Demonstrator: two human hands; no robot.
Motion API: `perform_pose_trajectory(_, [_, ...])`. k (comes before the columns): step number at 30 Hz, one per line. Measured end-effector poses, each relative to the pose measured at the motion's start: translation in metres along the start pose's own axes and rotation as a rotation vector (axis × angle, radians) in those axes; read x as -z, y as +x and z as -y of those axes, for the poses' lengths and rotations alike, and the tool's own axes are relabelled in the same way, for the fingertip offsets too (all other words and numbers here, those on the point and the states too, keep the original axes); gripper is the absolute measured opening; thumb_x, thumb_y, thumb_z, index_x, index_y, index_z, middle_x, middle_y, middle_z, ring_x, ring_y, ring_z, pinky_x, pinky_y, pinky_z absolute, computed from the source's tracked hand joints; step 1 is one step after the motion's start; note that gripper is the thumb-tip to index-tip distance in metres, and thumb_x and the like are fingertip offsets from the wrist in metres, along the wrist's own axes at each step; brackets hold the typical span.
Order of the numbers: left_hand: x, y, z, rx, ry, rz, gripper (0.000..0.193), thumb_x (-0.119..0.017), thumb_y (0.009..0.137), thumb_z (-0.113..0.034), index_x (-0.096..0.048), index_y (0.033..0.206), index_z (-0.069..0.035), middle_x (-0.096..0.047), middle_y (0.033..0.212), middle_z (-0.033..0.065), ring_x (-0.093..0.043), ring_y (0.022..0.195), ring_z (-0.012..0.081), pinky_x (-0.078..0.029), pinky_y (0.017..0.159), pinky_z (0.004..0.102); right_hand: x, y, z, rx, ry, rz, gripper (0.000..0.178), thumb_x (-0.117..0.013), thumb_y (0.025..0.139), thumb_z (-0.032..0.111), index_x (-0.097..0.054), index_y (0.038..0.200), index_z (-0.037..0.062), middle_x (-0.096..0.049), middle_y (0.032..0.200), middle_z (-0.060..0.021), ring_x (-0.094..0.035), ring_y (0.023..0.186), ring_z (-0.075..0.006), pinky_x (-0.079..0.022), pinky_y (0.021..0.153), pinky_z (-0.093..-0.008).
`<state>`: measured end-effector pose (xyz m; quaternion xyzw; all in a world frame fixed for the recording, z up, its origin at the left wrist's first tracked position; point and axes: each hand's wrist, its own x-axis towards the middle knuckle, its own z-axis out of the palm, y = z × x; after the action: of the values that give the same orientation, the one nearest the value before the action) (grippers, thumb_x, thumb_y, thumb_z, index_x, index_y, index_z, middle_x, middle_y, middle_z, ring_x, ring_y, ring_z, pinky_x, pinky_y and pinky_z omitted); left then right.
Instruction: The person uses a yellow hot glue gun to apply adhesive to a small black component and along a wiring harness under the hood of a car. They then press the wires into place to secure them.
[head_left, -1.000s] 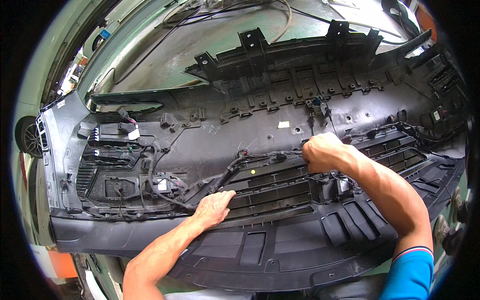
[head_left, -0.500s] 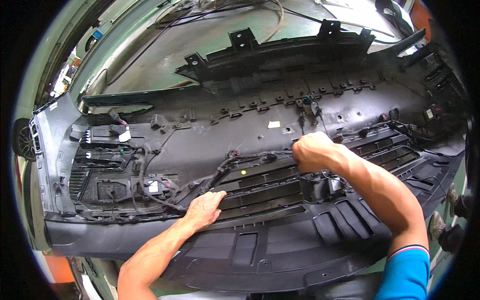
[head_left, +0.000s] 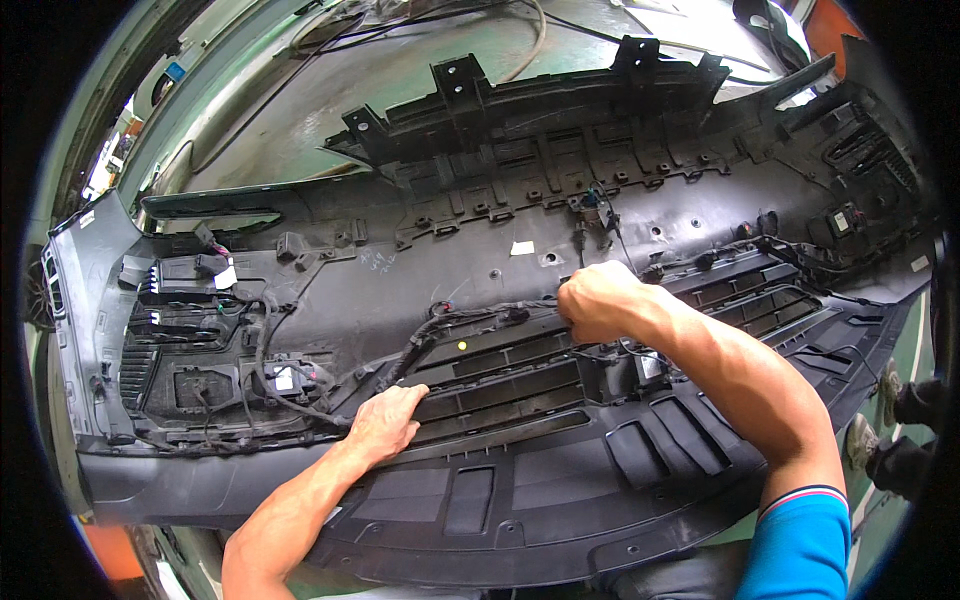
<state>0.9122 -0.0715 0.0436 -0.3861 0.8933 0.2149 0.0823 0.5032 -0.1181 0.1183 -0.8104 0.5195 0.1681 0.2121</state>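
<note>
A large dark car bumper (head_left: 400,262) lies with its inner side up, carrying a slatted grille (head_left: 500,402) along its middle. My left hand (head_left: 388,422) rests on the left end of the grille, its fingers lying over the edge. Above the grille runs a black wiring harness (head_left: 472,312). My right hand (head_left: 605,302) is closed in a fist where the harness passes over the grille's upper edge. Whatever lies inside its fingers is hidden. Just below that hand sits a small module with a pale label (head_left: 650,367).
Further modules (head_left: 286,378) and cables are fixed at the bumper's left. Upright black brackets (head_left: 460,82) stick up along the far edge. Hoses and cables (head_left: 525,50) lie on the floor beyond. At the right edge show another person's shoes (head_left: 862,440).
The whole view has shifted slightly, so the bumper and both hands appear a little further left. Against the bumper, both hands stay in about the same place.
</note>
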Motion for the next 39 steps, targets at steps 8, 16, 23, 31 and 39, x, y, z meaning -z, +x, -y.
perform_pose_trajectory(8, [0.001,0.0,0.0,-0.016,0.004,-0.01,0.063,-0.083,0.084,-0.012,-0.055,0.141,-0.007,-0.069,0.113,0.0186,-0.068,0.111,0.0401,-0.057,0.095,0.0505,0.003,-0.002,0.003,-0.02,-0.002,0.019,0.021,-0.073,0.08,0.016,-0.083,0.096,0.0054,-0.082,0.102,-0.0204,-0.08,0.097,-0.0391,-0.065,0.081,-0.0488])
perform_pose_trajectory(16, [-0.002,0.0,0.002,-0.053,0.013,-0.047,0.064,-0.084,0.082,-0.011,-0.056,0.139,-0.007,-0.068,0.11,0.0173,-0.069,0.107,0.039,-0.057,0.091,0.0502,0.005,-0.001,0.005,-0.035,-0.014,0.046,0.023,-0.072,0.082,0.016,-0.084,0.098,0.0052,-0.082,0.104,-0.0209,-0.08,0.099,-0.0384,-0.065,0.082,-0.0485])
perform_pose_trajectory(23, [0.001,0.0,-0.001,-0.04,0.008,-0.034,0.062,-0.083,0.084,-0.011,-0.056,0.139,-0.006,-0.069,0.111,0.0176,-0.069,0.109,0.0388,-0.057,0.093,0.0506,0.006,-0.001,0.005,-0.042,-0.011,0.074,0.021,-0.072,0.082,0.016,-0.084,0.096,0.0056,-0.082,0.102,-0.0203,-0.08,0.097,-0.0388,-0.065,0.08,-0.0486])
perform_pose_trajectory(31, [0.004,0.0,0.0,-0.03,0.002,-0.005,0.062,-0.084,0.083,-0.011,-0.056,0.138,-0.007,-0.069,0.113,0.0189,-0.068,0.109,0.0407,-0.056,0.093,0.0511,-0.005,-0.004,-0.003,-0.005,-0.017,0.004,0.02,-0.074,0.079,0.016,-0.083,0.093,0.005,-0.081,0.095,-0.0193,-0.08,0.094,-0.0388,-0.064,0.078,-0.0494])
perform_pose_trajectory(39, [0.01,0.003,-0.002,-0.088,-0.016,-0.016,0.063,-0.085,0.081,-0.007,-0.057,0.137,-0.005,-0.07,0.112,0.0178,-0.069,0.109,0.0402,-0.057,0.092,0.0504,-0.004,-0.007,-0.002,0.07,-0.026,-0.013,0.016,-0.068,0.084,0.014,-0.08,0.088,0.0038,-0.08,0.089,-0.0198,-0.081,0.086,-0.0377,-0.064,0.073,-0.0491])
